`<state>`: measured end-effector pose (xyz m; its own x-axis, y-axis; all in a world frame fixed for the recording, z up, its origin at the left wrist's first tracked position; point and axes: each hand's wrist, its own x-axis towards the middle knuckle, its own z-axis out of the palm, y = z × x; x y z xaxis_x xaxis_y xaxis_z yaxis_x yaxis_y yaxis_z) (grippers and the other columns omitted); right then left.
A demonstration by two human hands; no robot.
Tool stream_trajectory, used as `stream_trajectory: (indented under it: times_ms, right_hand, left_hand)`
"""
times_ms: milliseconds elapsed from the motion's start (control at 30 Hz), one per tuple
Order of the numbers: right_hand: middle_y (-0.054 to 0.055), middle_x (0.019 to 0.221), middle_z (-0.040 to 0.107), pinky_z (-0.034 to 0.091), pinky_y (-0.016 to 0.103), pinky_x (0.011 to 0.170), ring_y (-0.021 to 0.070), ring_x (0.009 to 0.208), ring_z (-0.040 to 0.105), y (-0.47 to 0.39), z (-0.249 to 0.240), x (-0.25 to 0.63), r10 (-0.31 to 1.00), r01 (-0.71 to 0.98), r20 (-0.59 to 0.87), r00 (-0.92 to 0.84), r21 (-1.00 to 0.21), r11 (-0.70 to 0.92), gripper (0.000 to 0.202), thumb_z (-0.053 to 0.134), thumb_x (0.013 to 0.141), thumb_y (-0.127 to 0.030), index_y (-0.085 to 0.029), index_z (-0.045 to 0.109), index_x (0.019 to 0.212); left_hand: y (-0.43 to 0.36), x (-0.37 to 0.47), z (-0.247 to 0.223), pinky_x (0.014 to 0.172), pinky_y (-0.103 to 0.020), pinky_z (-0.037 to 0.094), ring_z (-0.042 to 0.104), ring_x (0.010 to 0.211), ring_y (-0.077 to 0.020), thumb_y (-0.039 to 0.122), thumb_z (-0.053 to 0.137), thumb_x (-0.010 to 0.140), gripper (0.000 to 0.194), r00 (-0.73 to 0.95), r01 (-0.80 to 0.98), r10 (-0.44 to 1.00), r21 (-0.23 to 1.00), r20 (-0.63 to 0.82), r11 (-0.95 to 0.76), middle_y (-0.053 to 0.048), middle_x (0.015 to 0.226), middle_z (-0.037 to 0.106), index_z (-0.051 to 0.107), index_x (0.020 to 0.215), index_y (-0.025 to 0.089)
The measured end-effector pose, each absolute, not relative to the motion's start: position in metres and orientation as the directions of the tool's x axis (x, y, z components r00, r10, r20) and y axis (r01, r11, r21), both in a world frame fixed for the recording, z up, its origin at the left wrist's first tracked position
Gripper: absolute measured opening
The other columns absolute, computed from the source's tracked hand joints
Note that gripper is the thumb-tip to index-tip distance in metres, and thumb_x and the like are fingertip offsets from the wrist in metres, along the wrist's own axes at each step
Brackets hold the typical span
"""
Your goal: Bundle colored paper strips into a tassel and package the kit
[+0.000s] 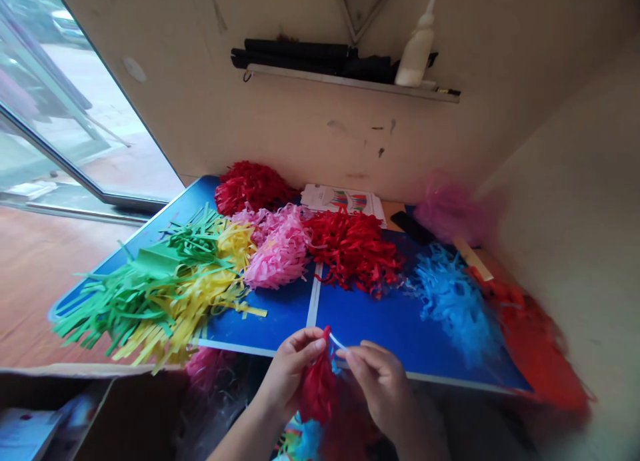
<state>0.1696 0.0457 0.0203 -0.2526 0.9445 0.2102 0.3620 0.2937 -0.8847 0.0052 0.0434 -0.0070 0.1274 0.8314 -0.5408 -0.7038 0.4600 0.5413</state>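
Observation:
Just in front of the table's near edge, my left hand (300, 361) pinches a dark red paper tassel (319, 388) by its narrow top, and its cut strips hang down below the fingers. My right hand (375, 378) grips the end of a thin white strip (337, 342) between thumb and forefinger. That strip runs up to the tassel's top, close to the left fingertips. Whether it is wound round the top or only touches it, I cannot tell. Below the hands, light blue and multicoloured strips (303, 438) show, partly hidden.
The blue table (280, 321) carries fringed paper heaps: green (125, 294), yellow (200, 294), pink (280, 244), red (353, 251) and light blue (453, 301). Printed sheets (343, 201) and a dark phone-like object (412, 228) lie behind. A cardboard box (133, 414) stands lower left. A wall shelf (350, 82) holds a squeeze bottle (417, 51).

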Motion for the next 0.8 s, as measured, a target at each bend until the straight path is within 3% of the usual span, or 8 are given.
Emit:
stream_trajectory:
  times_ms: [167, 233, 300, 400, 467, 533, 633, 800]
  right_hand:
    - [0.002, 0.064, 0.064, 0.041, 0.023, 0.056, 0.0148, 0.06, 0.057, 0.048, 0.017, 0.168, 0.951, 0.405, 0.208, -0.23, -0.868, 0.288, 0.036, 0.047, 0.097, -0.036, -0.021, 0.076, 0.083]
    - [0.002, 0.062, 0.061, 0.04, 0.023, 0.056, 0.0146, 0.058, 0.056, 0.047, 0.017, 0.168, 0.952, 0.45, 0.198, -0.232, -0.846, 0.285, 0.04, 0.045, 0.097, -0.038, -0.02, 0.075, 0.079]
    - [0.003, 0.067, 0.061, 0.041, 0.024, 0.059, 0.0156, 0.062, 0.056, 0.047, 0.017, 0.167, 0.953, 0.506, 0.157, -0.258, -0.818, 0.272, 0.037, 0.045, 0.097, -0.04, -0.02, 0.074, 0.085]
    - [0.004, 0.082, 0.066, 0.044, 0.025, 0.067, 0.018, 0.073, 0.061, 0.046, 0.014, 0.167, 0.957, 0.504, 0.038, -0.288, -0.843, 0.186, 0.036, 0.048, 0.094, -0.045, -0.02, 0.068, 0.112]
    - [0.004, 0.082, 0.066, 0.045, 0.025, 0.068, 0.0177, 0.074, 0.061, 0.045, 0.008, 0.167, 0.96, 0.427, -0.025, -0.28, -0.899, 0.101, 0.036, 0.047, 0.094, -0.046, -0.019, 0.067, 0.106]
    - [0.003, 0.078, 0.064, 0.045, 0.024, 0.069, 0.017, 0.074, 0.06, 0.046, -0.001, 0.166, 0.97, 0.333, -0.022, -0.241, -0.941, 0.062, 0.034, 0.049, 0.093, -0.046, -0.019, 0.067, 0.085]
    - [0.005, 0.088, 0.066, 0.045, 0.026, 0.081, 0.0195, 0.088, 0.061, 0.049, -0.016, 0.166, 0.989, 0.18, -0.003, -0.145, -0.983, 0.024, 0.031, 0.059, 0.088, -0.044, -0.019, 0.066, 0.072]
    - [0.006, 0.095, 0.068, 0.052, 0.032, 0.077, 0.0206, 0.087, 0.064, 0.042, -0.016, 0.196, 0.969, -0.208, -0.242, -0.056, -0.946, -0.249, 0.029, 0.068, 0.082, -0.047, -0.018, 0.069, 0.086]
  left_hand:
    - [0.04, 0.007, -0.007, 0.048, -0.019, 0.046, 0.059, 0.047, -0.0093, 0.028, 0.09, 0.056, 0.038, 0.128, -0.69, 0.837, 0.558, -0.532, 0.461, 0.003, 0.061, 0.066, 0.065, 0.082, 0.017]
    - [0.038, 0.008, -0.007, 0.051, -0.019, 0.046, 0.059, 0.05, -0.0091, 0.03, 0.089, 0.058, 0.035, 0.104, -0.64, 0.858, 0.626, -0.503, 0.445, 0.002, 0.064, 0.066, 0.066, 0.082, 0.018]
    - [0.036, 0.009, -0.008, 0.056, -0.02, 0.047, 0.061, 0.058, -0.0105, 0.032, 0.084, 0.064, 0.027, 0.03, -0.489, 0.915, 0.793, -0.402, 0.364, 0.0, 0.071, 0.068, 0.068, 0.08, 0.018]
    - [0.032, 0.008, -0.008, 0.066, -0.024, 0.048, 0.064, 0.072, -0.0147, 0.03, 0.071, 0.078, 0.011, -0.03, -0.041, 0.998, 0.998, -0.057, 0.056, -0.003, 0.079, 0.069, 0.07, 0.08, 0.02]
    - [0.029, 0.009, -0.008, 0.07, -0.026, 0.049, 0.064, 0.076, -0.0165, 0.026, 0.064, 0.082, 0.007, 0.006, 0.229, 0.991, 0.964, 0.135, -0.133, -0.003, 0.081, 0.07, 0.069, 0.083, 0.022]
    - [0.026, 0.013, -0.009, 0.07, -0.027, 0.049, 0.064, 0.074, -0.0169, 0.024, 0.062, 0.082, 0.004, 0.019, 0.389, 0.979, 0.9, 0.204, -0.195, -0.003, 0.08, 0.07, 0.066, 0.084, 0.023]
    - [0.022, 0.023, -0.012, 0.065, -0.026, 0.05, 0.064, 0.068, -0.0156, 0.025, 0.063, 0.083, 0.003, -0.006, 0.455, 0.988, 0.88, 0.157, -0.137, -0.001, 0.076, 0.068, 0.061, 0.083, 0.023]
    - [0.017, 0.027, -0.021, 0.065, -0.028, 0.05, 0.066, 0.071, -0.0191, 0.02, 0.063, 0.081, 0.005, 0.101, 0.631, 0.99, 0.764, 0.093, -0.136, -0.005, 0.08, 0.07, 0.061, 0.085, 0.021]
